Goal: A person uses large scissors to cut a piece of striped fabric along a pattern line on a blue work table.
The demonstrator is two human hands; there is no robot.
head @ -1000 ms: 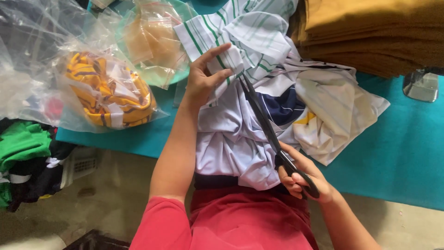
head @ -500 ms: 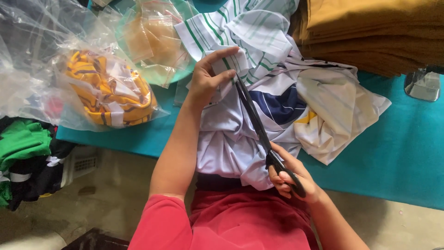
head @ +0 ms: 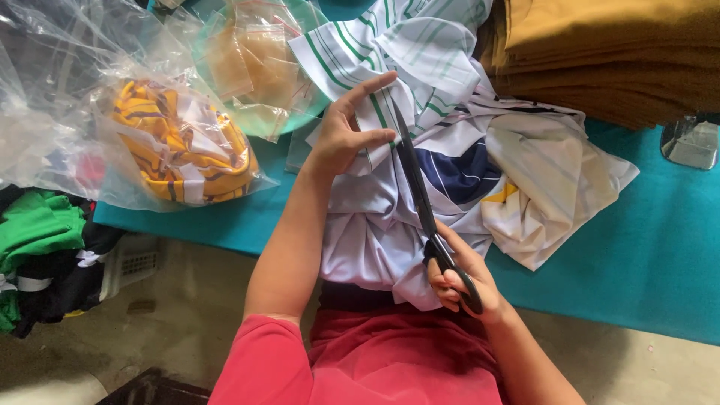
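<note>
My left hand (head: 346, 127) pinches a fold of white cloth with green stripes (head: 420, 45) near the top of a heap of white garments (head: 390, 217). Long black scissors (head: 421, 202) lie across that heap, blade tips up by my left fingers. My right hand (head: 461, 277) grips the scissor handles near the table's front edge. A navy patch (head: 457, 169) and a cream striped piece (head: 547, 172) show in the heap.
A teal table (head: 645, 247) carries the work. Clear plastic bags hold a yellow striped garment (head: 180, 146) and tan cloth (head: 255, 64). Folded mustard fabric (head: 607, 52) is stacked at the back right. Green and black clothes (head: 37, 240) lie on the floor at left.
The scissors have slid forward along the cloth toward my left fingers. My left hand has shifted its hold on the striped fold.
</note>
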